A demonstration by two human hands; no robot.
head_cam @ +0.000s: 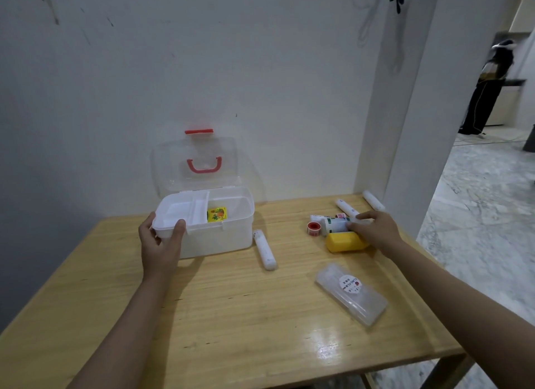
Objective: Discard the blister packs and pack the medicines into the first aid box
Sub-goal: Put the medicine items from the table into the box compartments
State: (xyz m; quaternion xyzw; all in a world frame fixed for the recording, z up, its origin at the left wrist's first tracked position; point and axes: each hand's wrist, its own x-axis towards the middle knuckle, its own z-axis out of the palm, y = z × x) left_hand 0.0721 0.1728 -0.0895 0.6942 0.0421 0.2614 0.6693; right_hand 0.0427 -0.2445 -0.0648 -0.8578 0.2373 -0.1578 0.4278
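Left hand [160,244] grips white inner tray [181,212] of open plastic first aid box [220,235] | right hand [373,229] seemingly closes on white green-labelled bottle [337,224] | risk: nearby small red-capped tube [312,228] is knocked and rolls over the worktop [231,316]

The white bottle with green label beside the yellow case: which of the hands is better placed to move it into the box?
The right hand: it already rests on the white bottle. The left hand is occupied, gripping the tray at the first aid box.
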